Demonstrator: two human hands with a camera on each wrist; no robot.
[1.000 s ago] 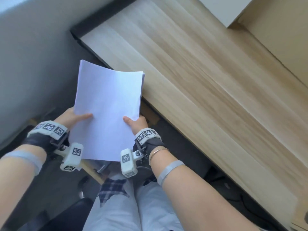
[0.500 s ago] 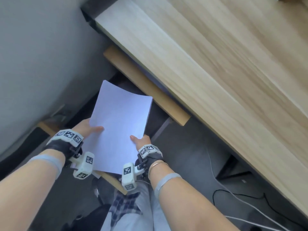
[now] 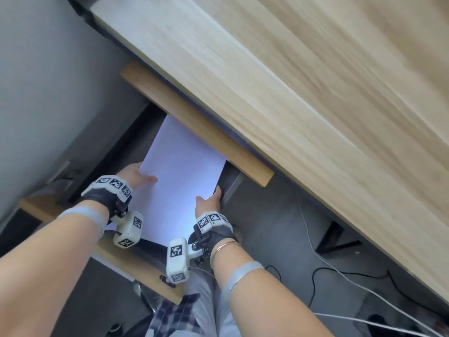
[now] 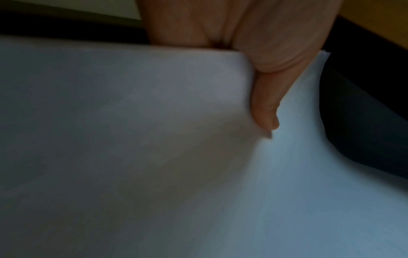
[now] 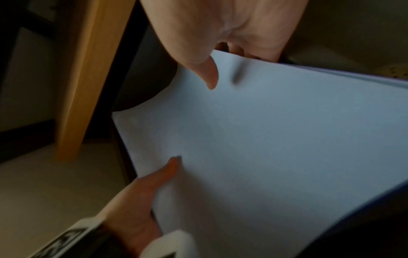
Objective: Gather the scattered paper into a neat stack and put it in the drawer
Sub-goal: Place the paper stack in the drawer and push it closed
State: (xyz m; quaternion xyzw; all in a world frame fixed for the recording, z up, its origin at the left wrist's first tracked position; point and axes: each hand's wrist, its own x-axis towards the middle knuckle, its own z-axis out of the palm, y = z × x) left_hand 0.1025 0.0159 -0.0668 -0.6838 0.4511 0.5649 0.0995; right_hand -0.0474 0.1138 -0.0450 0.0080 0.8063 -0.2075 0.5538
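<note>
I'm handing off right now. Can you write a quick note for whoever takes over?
Left hand: grips the paper stack at its left edge, thumb on top.
Right hand: grips the stack's right edge.
Stack: gathered and squared, its far end under the desk top, over the open drawer.
Done: gathering.
Left: lower the stack in, let go, and probably close the drawer.

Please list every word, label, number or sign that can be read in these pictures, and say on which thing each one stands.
No readable text in any view.
Paper: the top sheet is blank, no print shows.
Wrist markers: black-and-white square codes only, no letters or digits.
Drawer and desk: plain wood, no label seen.
Both wrist views are dim and blurred; nothing written shows there.
</note>
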